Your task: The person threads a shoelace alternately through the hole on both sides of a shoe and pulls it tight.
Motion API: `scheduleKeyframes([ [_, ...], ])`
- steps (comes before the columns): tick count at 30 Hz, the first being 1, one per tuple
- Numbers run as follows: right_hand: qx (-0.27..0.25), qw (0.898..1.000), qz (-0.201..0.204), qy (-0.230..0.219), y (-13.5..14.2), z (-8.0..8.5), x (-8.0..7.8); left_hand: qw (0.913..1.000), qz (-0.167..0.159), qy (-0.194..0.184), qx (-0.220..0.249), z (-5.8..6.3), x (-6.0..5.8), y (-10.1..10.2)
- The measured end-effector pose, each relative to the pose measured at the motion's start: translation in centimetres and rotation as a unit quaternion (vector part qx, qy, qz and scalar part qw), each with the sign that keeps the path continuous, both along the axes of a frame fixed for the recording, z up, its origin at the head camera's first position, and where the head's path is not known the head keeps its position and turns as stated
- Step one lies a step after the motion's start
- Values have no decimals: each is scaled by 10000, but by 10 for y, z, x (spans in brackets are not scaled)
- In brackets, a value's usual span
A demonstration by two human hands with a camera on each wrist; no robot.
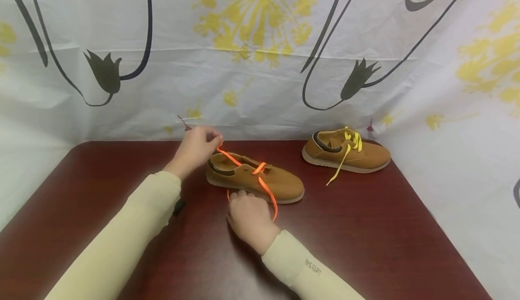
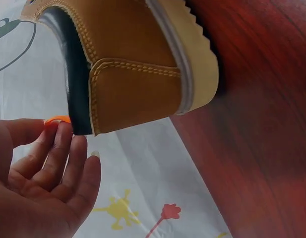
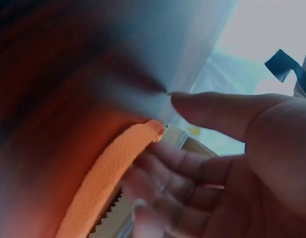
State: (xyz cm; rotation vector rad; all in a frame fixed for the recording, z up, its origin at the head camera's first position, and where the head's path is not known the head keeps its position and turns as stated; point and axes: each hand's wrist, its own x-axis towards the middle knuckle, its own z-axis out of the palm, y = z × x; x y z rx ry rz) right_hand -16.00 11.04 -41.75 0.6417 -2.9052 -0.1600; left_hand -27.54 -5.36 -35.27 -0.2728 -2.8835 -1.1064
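Note:
A brown shoe (image 1: pixel 284 183) with an orange shoelace (image 1: pixel 268 190) stands on the table, toe to the right. My left hand (image 1: pixel 194 150) is above its heel, pinching one end of the lace, which stretches from the shoe's opening. In the left wrist view the thumb and fingertips meet on the lace beside the heel collar. My right hand (image 1: pixel 251 218) is low at the shoe's near side. The right wrist view shows its thumb apart from its loosely bent fingers (image 3: pixel 185 163), with the lace's other end (image 3: pixel 113 163) lying by the fingertips, not pinched.
A second brown shoe (image 1: pixel 367 159) with a yellow lace (image 1: pixel 344 162) stands at the back right of the dark red table (image 1: pixel 365 236). A white patterned cloth (image 1: pixel 260 87) hangs behind the table and along both sides.

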Motion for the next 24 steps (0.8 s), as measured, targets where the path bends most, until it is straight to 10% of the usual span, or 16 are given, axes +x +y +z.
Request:
scheduleKeyframes([
  [12,-356,9927,809,-817,10,4,-9,9997,-43,21,-247,-12,2,0],
  [24,-2210,9222,1886,-2553,39,41,-25,9965,-110,4,-829,-7,11,6],
])
